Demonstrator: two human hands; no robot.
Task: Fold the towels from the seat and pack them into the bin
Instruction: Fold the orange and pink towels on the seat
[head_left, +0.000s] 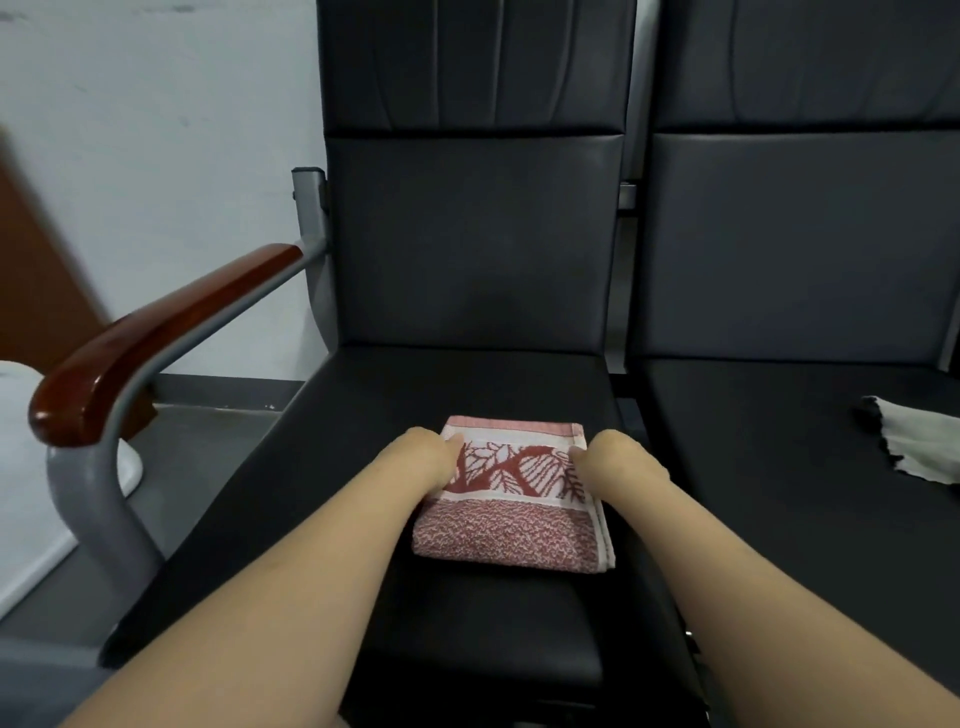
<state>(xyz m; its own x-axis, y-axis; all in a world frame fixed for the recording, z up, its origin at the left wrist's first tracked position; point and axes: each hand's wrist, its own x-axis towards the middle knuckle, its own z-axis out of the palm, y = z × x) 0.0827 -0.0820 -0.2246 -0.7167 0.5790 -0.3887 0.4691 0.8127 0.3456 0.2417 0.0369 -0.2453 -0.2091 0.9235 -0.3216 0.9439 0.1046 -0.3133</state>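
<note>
A folded red-and-white towel with a leaf pattern lies flat on the black seat in front of me. My left hand is at its left edge and my right hand at its right edge. Each thumb lies on top of the towel, and the fingers are hidden at or under the edges, so both hands appear to pinch it. A white bin stands on the floor at the far left, partly cut off by the frame edge.
A white cloth with dark edges lies crumpled on the neighbouring black seat at the right. A wooden armrest on a grey metal frame stands between my seat and the bin. The seat backs rise behind.
</note>
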